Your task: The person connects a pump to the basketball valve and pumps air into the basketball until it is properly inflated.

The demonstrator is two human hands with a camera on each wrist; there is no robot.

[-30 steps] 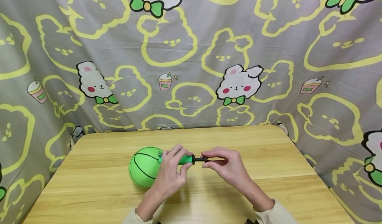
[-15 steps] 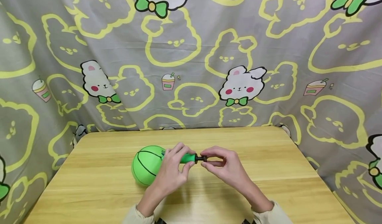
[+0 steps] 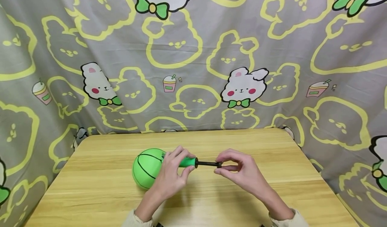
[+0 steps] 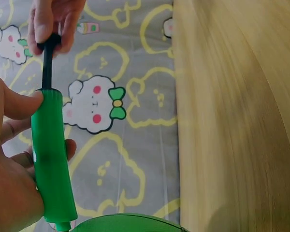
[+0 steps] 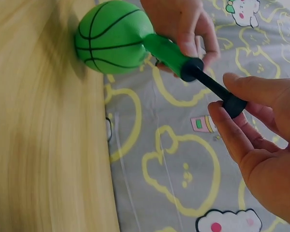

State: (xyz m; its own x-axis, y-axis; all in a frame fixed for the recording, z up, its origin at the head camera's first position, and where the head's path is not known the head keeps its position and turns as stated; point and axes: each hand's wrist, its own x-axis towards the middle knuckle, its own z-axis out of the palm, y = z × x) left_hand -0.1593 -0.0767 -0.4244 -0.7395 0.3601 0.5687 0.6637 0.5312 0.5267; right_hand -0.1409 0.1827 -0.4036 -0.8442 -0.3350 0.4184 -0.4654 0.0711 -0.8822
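Note:
A green ball with black basketball lines [image 3: 147, 169] rests on the wooden table, left of the hands. My left hand [image 3: 173, 170] grips the green barrel of a small hand pump [image 4: 50, 154], whose narrow end meets the ball in the right wrist view. Between thumb and fingers, my right hand [image 3: 240, 166] pinches the black knob [image 5: 234, 105] at the end of the pump's rod. A long stretch of the black rod [image 3: 207, 163] shows outside the barrel. In the head view the left hand hides the pump's tip and part of the ball.
The light wooden table [image 3: 272, 186] spreads around the hands on every side. Behind it and at both sides hangs a grey curtain [image 3: 193, 52] with yellow outlines and white cartoon animals.
The right hand first pushed the rod further into the barrel, then drew it out to the right, so more rod shows now. The left hand and ball stay nearly where they were.

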